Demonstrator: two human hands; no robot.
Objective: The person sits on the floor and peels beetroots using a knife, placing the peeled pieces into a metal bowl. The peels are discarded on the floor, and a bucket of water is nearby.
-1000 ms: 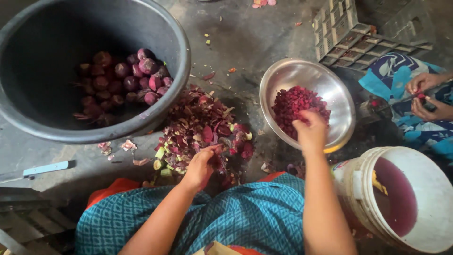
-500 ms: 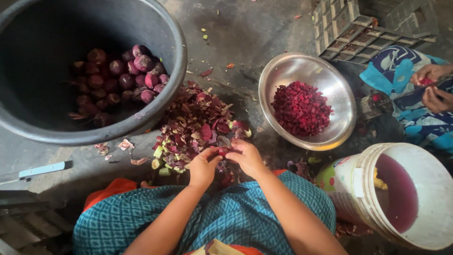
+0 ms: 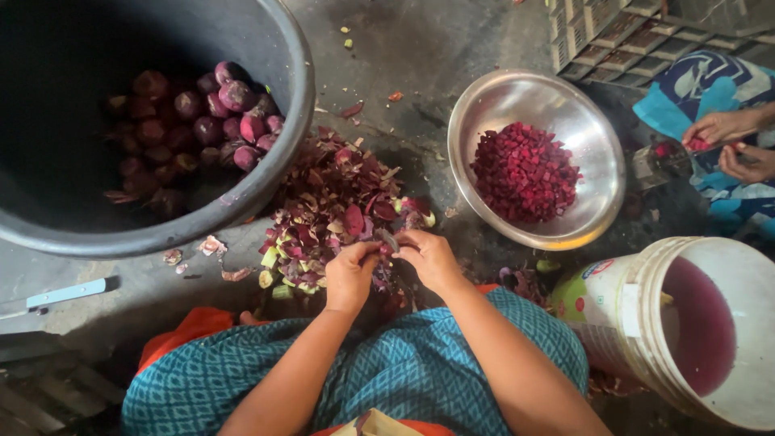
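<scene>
Left hand: the left hand (image 3: 349, 274) is seen at lower centre, fingers curled around a small dark red beet piece (image 3: 387, 240).
Right hand: the right hand (image 3: 433, 257) is pressed against the left, fingers closed on the same piece.
Beneath the hands: a heap of purple and green peelings (image 3: 335, 206) is spread on the floor.
Upper left: whole peeled beets (image 3: 210, 109) are held in a large black tub (image 3: 266, 173).
Upper right: diced red beet (image 3: 525, 171) is heaped in a round steel bowl (image 3: 593, 157).
Lower right: a white plastic bucket (image 3: 646, 323) is filled with purple liquid.

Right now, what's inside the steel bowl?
The steel bowl holds a heap of diced dark-red pieces, off-centre, with bare metal around it. Whatever lies beneath the heap is covered. Neither hand touches the bowl.
</scene>
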